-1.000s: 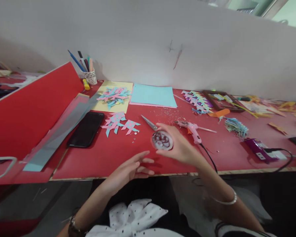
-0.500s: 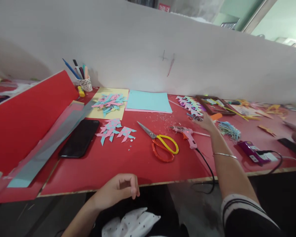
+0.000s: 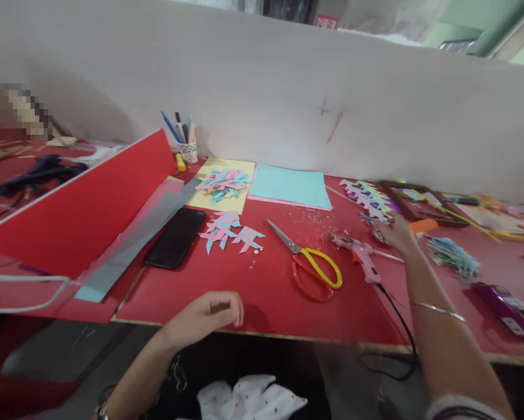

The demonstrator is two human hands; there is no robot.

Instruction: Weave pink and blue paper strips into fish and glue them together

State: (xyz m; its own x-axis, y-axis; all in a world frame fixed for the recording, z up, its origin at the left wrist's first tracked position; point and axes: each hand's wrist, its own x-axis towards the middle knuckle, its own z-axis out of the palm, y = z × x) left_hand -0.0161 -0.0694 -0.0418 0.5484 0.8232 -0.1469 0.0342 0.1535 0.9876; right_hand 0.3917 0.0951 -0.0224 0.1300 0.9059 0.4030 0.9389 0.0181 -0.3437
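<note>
My left hand (image 3: 203,318) is at the table's front edge, fingers loosely curled in and nothing visible in them. Further off on the right, my right hand (image 3: 395,234) reaches down by a small round object (image 3: 379,235) and a woven pink-and-blue paper strip (image 3: 367,198). Its fingertips are blurred and partly hidden, so its grip is unclear. Nearer to me lie a pink glue gun (image 3: 360,254) with a lit red light and scissors (image 3: 317,265) with one yellow and one red handle. Folded paper pieces (image 3: 224,227) rest left of the scissors.
A black phone (image 3: 175,238) lies beside long paper strips (image 3: 126,239) and a red upright board (image 3: 95,204). Blue sheets (image 3: 290,185), a pen cup (image 3: 187,153) and a pile of folded paper (image 3: 224,182) stand along the wall. A purple power strip (image 3: 505,312) is at right.
The view has turned left, so the table things appear further right. My left hand now sits over the table edge; my right hand stays near the small round object.
</note>
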